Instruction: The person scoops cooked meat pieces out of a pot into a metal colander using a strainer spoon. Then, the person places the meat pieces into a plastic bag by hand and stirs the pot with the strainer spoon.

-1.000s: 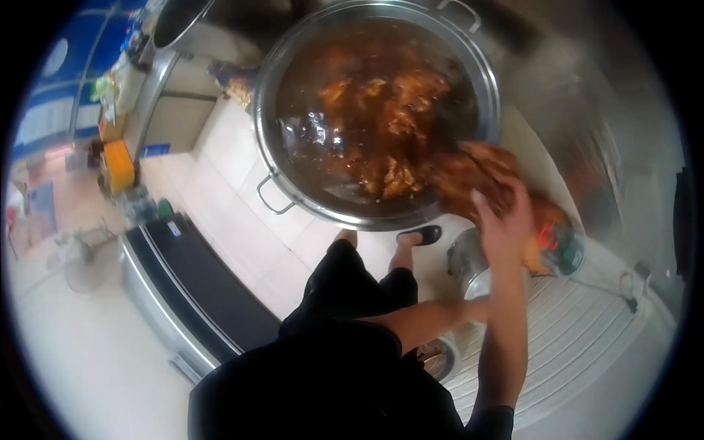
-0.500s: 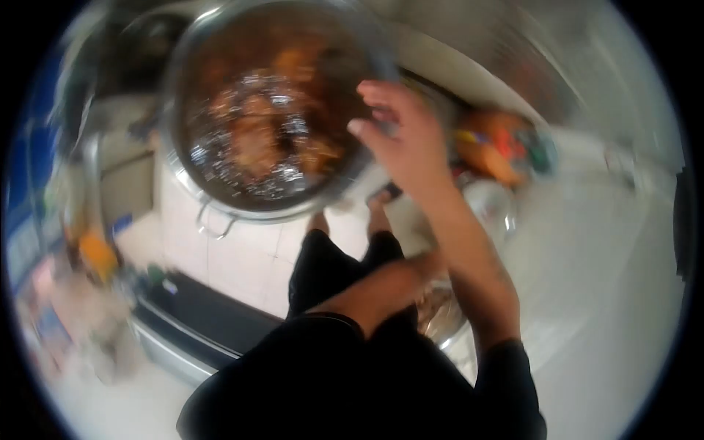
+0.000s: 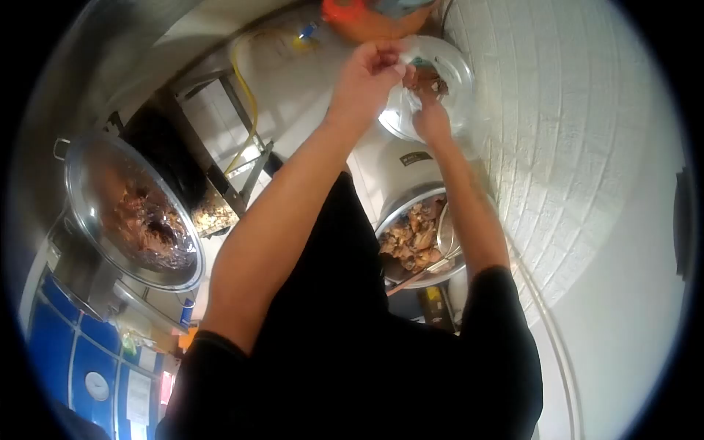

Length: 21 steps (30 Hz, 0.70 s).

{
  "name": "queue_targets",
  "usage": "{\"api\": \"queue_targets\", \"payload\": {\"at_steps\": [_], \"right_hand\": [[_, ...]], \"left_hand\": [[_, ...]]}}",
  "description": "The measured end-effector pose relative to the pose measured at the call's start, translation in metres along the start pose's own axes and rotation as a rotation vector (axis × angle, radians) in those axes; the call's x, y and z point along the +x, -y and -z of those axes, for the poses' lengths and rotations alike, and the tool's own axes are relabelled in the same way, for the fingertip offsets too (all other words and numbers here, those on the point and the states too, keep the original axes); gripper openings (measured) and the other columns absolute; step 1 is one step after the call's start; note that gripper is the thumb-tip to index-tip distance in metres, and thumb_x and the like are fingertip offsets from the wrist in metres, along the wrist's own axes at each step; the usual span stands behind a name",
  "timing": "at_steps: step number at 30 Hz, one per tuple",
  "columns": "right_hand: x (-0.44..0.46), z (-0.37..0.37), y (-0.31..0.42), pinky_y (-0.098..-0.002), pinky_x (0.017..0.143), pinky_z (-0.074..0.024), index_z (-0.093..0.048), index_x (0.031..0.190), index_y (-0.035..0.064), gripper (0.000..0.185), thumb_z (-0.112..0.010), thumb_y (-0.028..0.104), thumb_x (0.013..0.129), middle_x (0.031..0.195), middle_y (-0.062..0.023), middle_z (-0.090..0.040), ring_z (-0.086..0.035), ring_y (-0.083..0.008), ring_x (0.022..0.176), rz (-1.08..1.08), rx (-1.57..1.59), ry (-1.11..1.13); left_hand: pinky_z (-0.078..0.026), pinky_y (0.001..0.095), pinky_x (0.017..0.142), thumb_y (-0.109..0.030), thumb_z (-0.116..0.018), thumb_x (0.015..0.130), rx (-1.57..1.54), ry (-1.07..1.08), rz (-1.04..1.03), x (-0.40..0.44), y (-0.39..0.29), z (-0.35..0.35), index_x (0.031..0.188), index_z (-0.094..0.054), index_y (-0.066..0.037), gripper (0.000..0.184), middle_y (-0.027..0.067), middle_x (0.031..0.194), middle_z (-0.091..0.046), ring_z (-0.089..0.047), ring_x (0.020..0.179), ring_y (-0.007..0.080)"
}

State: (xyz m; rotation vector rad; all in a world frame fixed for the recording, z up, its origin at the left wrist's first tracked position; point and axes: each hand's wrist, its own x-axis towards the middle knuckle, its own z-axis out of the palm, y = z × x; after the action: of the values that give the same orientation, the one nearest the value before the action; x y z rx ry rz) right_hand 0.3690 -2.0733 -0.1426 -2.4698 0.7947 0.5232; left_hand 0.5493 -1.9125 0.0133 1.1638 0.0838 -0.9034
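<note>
A clear round container [image 3: 462, 70], possibly a plastic bowl or lined tub, holds some brown pieces [image 3: 425, 79]. My right hand [image 3: 431, 121] reaches down into it, its fingertips among the brown pieces and partly hidden. At the left side of its rim is my left hand [image 3: 364, 77], with curled fingers pinched together; what lies between them is not clear. Below my right forearm stands a metal pot [image 3: 380, 229] of brown cooked meat pieces [image 3: 414, 238], with a wire strainer [image 3: 446, 231] resting in it.
To the left stands a wide metal pan [image 3: 95, 238] of dark liquid and brown pieces. A metal stand [image 3: 238, 110] and yellow hose [image 3: 254, 110] are on the tiled floor. An orange basin [image 3: 381, 28] sits at the top. A white brick wall [image 3: 550, 147] rises on the right.
The view has swung right, so the large pan now lies at the left. My hands have moved from beside the pan to the clear container, where the right one reaches in.
</note>
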Motion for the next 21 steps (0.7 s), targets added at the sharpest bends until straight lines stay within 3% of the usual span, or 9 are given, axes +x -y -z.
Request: {"api": "queue_targets", "payload": {"at_steps": [2, 6, 9, 10, 15, 18, 21], "right_hand": [[0.046, -0.053, -0.042, -0.05, 0.099, -0.0513, -0.056, 0.14, 0.0078, 0.059, -0.067, 0.016, 0.083, 0.127, -0.03, -0.062, -0.063, -0.0373, 0.117, 0.074, -0.175, -0.252], [0.085, -0.041, -0.032, -0.0491, 0.106, -0.0473, -0.058, 0.138, 0.0085, 0.051, -0.068, 0.024, 0.09, 0.144, -0.0248, -0.054, -0.057, -0.0315, 0.129, -0.053, -0.339, -0.288], [0.131, -0.066, -0.089, -0.0449, 0.111, -0.0436, -0.061, 0.133, 0.0003, 0.055, -0.062, 0.042, 0.096, 0.137, -0.0251, -0.061, -0.055, -0.0334, 0.133, -0.076, -0.253, -0.01], [0.145, -0.102, -0.13, -0.0451, 0.11, -0.0442, -0.062, 0.133, 0.0032, 0.055, -0.059, 0.045, 0.098, 0.138, -0.0242, -0.062, -0.056, -0.034, 0.133, -0.085, -0.056, -0.03], [0.095, -0.005, -0.053, -0.0481, 0.101, -0.0491, -0.065, 0.128, 0.0062, 0.043, -0.057, 0.039, 0.101, 0.131, -0.0217, -0.066, -0.063, -0.0387, 0.123, -0.047, -0.174, -0.005], [0.061, 0.017, -0.026, -0.0496, 0.089, -0.0548, -0.068, 0.107, 0.0021, 0.024, -0.068, 0.022, 0.093, 0.108, -0.0233, -0.071, -0.069, -0.0389, 0.101, -0.057, -0.309, 0.043], [0.013, 0.034, -0.016, -0.0516, 0.084, -0.0525, -0.067, 0.111, 0.0031, 0.032, -0.073, 0.027, 0.09, 0.104, -0.0196, -0.07, -0.065, -0.043, 0.101, 0.043, -0.267, -0.04]], "left_hand": [[-0.054, 0.0291, 0.095, 0.004, -0.063, 0.095, 0.025, 0.043, -0.054, 0.008, -0.004, -0.003, 0.125, -0.064, 0.0, 0.03, 0.0053, 0.105, -0.063, -0.071, 0.103, 0.0188], [-0.054, 0.0287, 0.095, 0.004, -0.063, 0.095, 0.146, 0.085, -0.027, 0.009, -0.007, -0.005, 0.126, -0.065, -0.001, 0.03, 0.006, 0.107, -0.063, -0.07, 0.104, 0.0181], [-0.053, 0.0282, 0.094, 0.003, -0.063, 0.096, 0.316, 0.098, -0.047, 0.007, -0.01, 0.0, 0.126, -0.065, 0.0, 0.031, 0.0061, 0.107, -0.063, -0.07, 0.106, 0.0177], [-0.053, 0.0278, 0.094, 0.003, -0.063, 0.096, 0.277, 0.103, -0.036, 0.009, -0.007, 0.002, 0.126, -0.065, 0.0, 0.031, 0.0061, 0.107, -0.062, -0.07, 0.105, 0.0175], [-0.053, 0.0274, 0.091, 0.003, -0.063, 0.096, 0.23, 0.078, -0.007, 0.017, 0.0, -0.004, 0.125, -0.065, 0.0, 0.03, 0.0064, 0.108, -0.062, -0.07, 0.103, 0.0169], [-0.053, 0.026, 0.09, 0.003, -0.064, 0.095, 0.134, 0.082, -0.024, 0.021, 0.002, -0.01, 0.126, -0.066, 0.0, 0.03, 0.0052, 0.105, -0.062, -0.071, 0.102, 0.0161], [-0.053, 0.0282, 0.094, 0.001, -0.066, 0.094, 0.236, 0.09, 0.027, 0.015, -0.003, -0.011, 0.127, -0.065, -0.001, 0.033, 0.0074, 0.11, -0.065, -0.07, 0.106, 0.0169]]}}
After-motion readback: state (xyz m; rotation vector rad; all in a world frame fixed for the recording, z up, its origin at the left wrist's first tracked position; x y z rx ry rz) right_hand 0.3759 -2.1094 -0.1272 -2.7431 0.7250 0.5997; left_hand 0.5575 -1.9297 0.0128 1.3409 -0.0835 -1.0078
